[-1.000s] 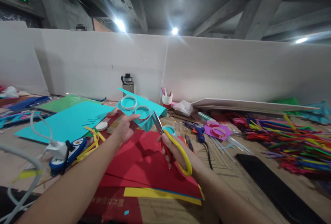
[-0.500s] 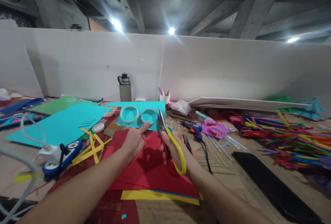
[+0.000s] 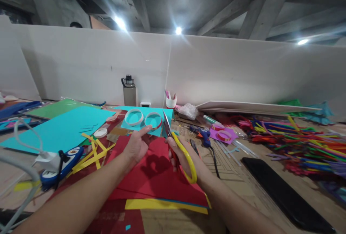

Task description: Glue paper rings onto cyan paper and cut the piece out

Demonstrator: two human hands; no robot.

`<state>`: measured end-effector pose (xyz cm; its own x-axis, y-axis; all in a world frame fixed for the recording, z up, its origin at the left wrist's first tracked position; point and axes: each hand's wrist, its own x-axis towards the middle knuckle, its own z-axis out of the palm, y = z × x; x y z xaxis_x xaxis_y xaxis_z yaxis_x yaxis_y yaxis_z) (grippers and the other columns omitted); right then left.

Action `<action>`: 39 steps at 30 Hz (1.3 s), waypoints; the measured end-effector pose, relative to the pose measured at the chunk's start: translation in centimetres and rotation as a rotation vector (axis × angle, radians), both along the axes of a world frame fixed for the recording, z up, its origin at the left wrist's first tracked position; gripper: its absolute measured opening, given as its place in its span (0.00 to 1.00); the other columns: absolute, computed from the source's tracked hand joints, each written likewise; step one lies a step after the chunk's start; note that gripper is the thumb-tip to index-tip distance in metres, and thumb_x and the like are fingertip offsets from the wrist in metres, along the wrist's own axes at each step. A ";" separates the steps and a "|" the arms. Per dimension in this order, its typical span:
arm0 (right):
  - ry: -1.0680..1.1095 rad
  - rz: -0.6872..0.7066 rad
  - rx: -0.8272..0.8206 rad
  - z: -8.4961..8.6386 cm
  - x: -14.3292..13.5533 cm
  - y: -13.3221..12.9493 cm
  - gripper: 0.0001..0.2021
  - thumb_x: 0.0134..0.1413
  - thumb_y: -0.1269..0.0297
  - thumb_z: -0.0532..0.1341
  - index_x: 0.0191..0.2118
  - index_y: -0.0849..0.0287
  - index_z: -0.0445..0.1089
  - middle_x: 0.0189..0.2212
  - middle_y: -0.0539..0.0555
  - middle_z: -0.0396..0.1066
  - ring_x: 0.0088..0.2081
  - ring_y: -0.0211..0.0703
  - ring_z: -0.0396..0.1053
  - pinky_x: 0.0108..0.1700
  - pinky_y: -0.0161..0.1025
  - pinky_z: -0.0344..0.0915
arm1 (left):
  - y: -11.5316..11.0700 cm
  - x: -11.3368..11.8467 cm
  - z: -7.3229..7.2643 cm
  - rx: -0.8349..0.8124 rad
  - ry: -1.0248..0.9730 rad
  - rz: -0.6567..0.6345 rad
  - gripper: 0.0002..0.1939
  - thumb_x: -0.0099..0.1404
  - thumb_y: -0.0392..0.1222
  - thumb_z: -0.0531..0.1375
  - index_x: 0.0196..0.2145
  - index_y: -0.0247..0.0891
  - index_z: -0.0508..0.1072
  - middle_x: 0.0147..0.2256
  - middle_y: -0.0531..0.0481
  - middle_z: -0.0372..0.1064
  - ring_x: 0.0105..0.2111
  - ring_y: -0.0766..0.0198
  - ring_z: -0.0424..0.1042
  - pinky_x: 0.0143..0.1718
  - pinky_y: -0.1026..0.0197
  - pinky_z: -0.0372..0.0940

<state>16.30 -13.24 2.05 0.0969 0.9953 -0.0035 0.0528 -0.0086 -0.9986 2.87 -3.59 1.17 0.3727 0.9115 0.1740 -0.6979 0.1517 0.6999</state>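
Note:
My left hand pinches the near edge of a turquoise paper piece that carries two tape rings, one white and one red-edged. My right hand grips yellow-and-red scissors, blades pointing up beside the paper's right edge. Both hands hover over a red sheet lying on a yellow sheet.
A large turquoise sheet and yellow strips lie left, with a white charger and a blue tool. A grey bottle, a cup, a blue glue gun, a black slab and several coloured sticks lie behind and right.
The turquoise piece with the rings has turned from tilted up to flatter and lower. My right hand with the scissors has moved closer to its right edge.

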 end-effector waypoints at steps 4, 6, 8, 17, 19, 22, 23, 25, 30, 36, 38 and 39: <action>0.002 0.009 0.014 -0.1 0.0 0.0 0.23 0.51 0.37 0.55 0.33 0.55 0.58 0.18 0.42 0.61 0.15 0.31 0.58 0.15 0.29 0.58 | 0.2 -0.2 -0.3 -0.004 0.030 -0.014 0.12 0.54 0.36 0.66 0.38 0.34 0.76 0.37 0.47 0.77 0.36 0.61 0.74 0.39 0.58 0.70; -0.005 0.008 0.022 -0.1 0.0 0.0 0.23 0.51 0.37 0.55 0.34 0.55 0.58 0.19 0.42 0.60 0.15 0.31 0.57 0.15 0.29 0.58 | 0.0 -0.1 -0.3 0.006 0.042 -0.014 0.11 0.55 0.37 0.66 0.37 0.33 0.76 0.38 0.47 0.77 0.37 0.61 0.74 0.39 0.59 0.69; -0.019 0.004 0.031 -0.1 0.0 0.0 0.23 0.51 0.37 0.55 0.34 0.55 0.58 0.20 0.42 0.59 0.15 0.31 0.57 0.14 0.29 0.58 | -0.2 0.0 -0.3 0.018 0.054 -0.022 0.10 0.56 0.37 0.66 0.37 0.33 0.76 0.39 0.46 0.76 0.37 0.61 0.74 0.39 0.59 0.69; -0.019 -0.015 -0.011 -0.1 0.1 0.0 0.25 0.51 0.35 0.54 0.31 0.55 0.56 0.18 0.41 0.58 0.14 0.30 0.56 0.14 0.30 0.56 | -0.2 -0.1 -0.6 0.038 0.061 -0.049 0.15 0.56 0.37 0.66 0.43 0.35 0.75 0.42 0.45 0.76 0.38 0.60 0.74 0.39 0.58 0.70; -0.014 -0.012 -0.006 -0.1 0.1 0.0 0.25 0.51 0.35 0.54 0.31 0.55 0.56 0.17 0.41 0.58 0.13 0.30 0.56 0.14 0.30 0.56 | -0.2 0.0 -0.6 0.040 0.064 -0.051 0.15 0.56 0.36 0.66 0.43 0.35 0.75 0.42 0.45 0.76 0.38 0.61 0.74 0.39 0.58 0.69; -0.016 -0.006 0.006 -0.1 0.2 0.0 0.24 0.51 0.36 0.54 0.32 0.55 0.56 0.18 0.41 0.59 0.13 0.30 0.56 0.13 0.30 0.55 | -0.3 0.0 -0.4 0.041 0.064 -0.050 0.16 0.56 0.36 0.65 0.44 0.35 0.75 0.41 0.46 0.76 0.37 0.60 0.74 0.38 0.58 0.69; -0.015 -0.004 0.009 -0.1 0.2 -0.1 0.24 0.51 0.36 0.54 0.32 0.55 0.57 0.18 0.41 0.59 0.13 0.30 0.56 0.13 0.30 0.55 | -0.4 0.0 -0.3 0.040 0.063 -0.049 0.16 0.56 0.36 0.65 0.44 0.35 0.75 0.41 0.46 0.76 0.37 0.60 0.75 0.38 0.58 0.69; -0.002 0.001 0.016 -0.1 0.2 -0.1 0.24 0.51 0.37 0.54 0.33 0.55 0.57 0.19 0.41 0.59 0.14 0.30 0.56 0.13 0.29 0.55 | -0.4 -0.1 -0.2 0.034 0.062 -0.051 0.16 0.55 0.35 0.66 0.43 0.35 0.75 0.39 0.46 0.77 0.36 0.60 0.75 0.37 0.58 0.69; -0.016 0.006 0.026 -0.2 0.3 -0.2 0.23 0.53 0.38 0.54 0.33 0.55 0.57 0.19 0.41 0.58 0.14 0.30 0.55 0.13 0.28 0.54 | -0.2 -0.3 0.2 0.029 0.048 -0.073 0.15 0.55 0.34 0.65 0.42 0.35 0.76 0.38 0.47 0.77 0.35 0.59 0.76 0.36 0.58 0.70; 0.000 -0.017 0.001 -0.2 0.1 -0.3 0.23 0.52 0.38 0.54 0.33 0.55 0.57 0.20 0.42 0.58 0.15 0.30 0.55 0.12 0.28 0.55 | 0.0 -0.6 0.7 0.016 0.054 -0.096 0.14 0.55 0.33 0.64 0.41 0.34 0.75 0.36 0.46 0.78 0.34 0.58 0.76 0.39 0.56 0.71; -0.001 -0.019 -0.013 -0.1 0.1 -0.3 0.23 0.52 0.37 0.55 0.34 0.55 0.57 0.20 0.42 0.58 0.15 0.30 0.55 0.12 0.29 0.56 | 0.1 -0.7 0.7 0.010 0.055 -0.089 0.15 0.54 0.32 0.64 0.41 0.34 0.75 0.36 0.47 0.78 0.33 0.60 0.76 0.39 0.57 0.71; -0.004 -0.014 -0.016 0.0 0.0 -0.4 0.23 0.51 0.37 0.55 0.34 0.55 0.58 0.20 0.42 0.58 0.15 0.30 0.55 0.12 0.29 0.56 | 0.2 -0.7 0.7 0.003 0.057 -0.083 0.15 0.54 0.32 0.64 0.42 0.34 0.75 0.36 0.47 0.78 0.33 0.60 0.76 0.39 0.57 0.71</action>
